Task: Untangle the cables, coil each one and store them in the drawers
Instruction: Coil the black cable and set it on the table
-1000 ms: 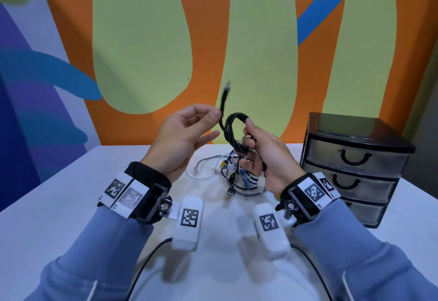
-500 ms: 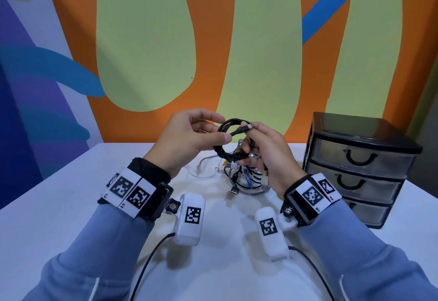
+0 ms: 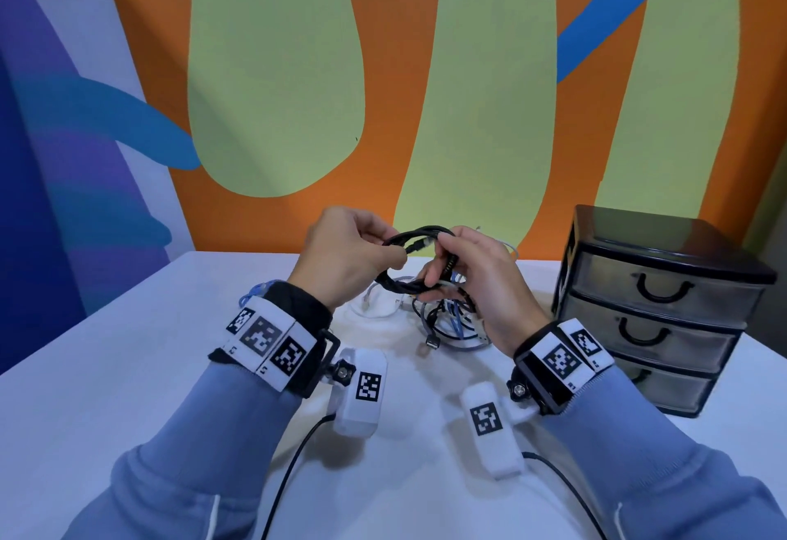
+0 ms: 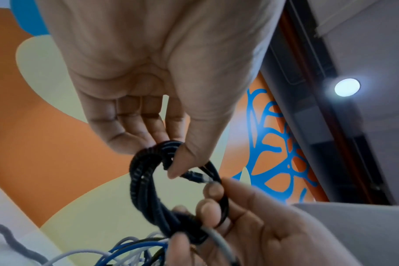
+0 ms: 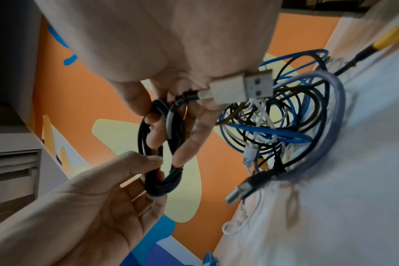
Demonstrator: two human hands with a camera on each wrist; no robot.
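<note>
Three drawers, all closed, make up the black drawer unit at the right of the white table; fronts are translucent grey with black handles, contents not discernible. One black braided cable, wound into a small coil, is held above the table between both hands. Left hand: thumb and fingers pinch the coil's left side, close to a loose plug end. Right hand: fingers curled through and around the coil's right side, a grey USB plug lying against the palm. One tangle of remaining cables, blue, white, black and black-and-yellow braided, lies on the table just below the hands, near the drawer unit.
</note>
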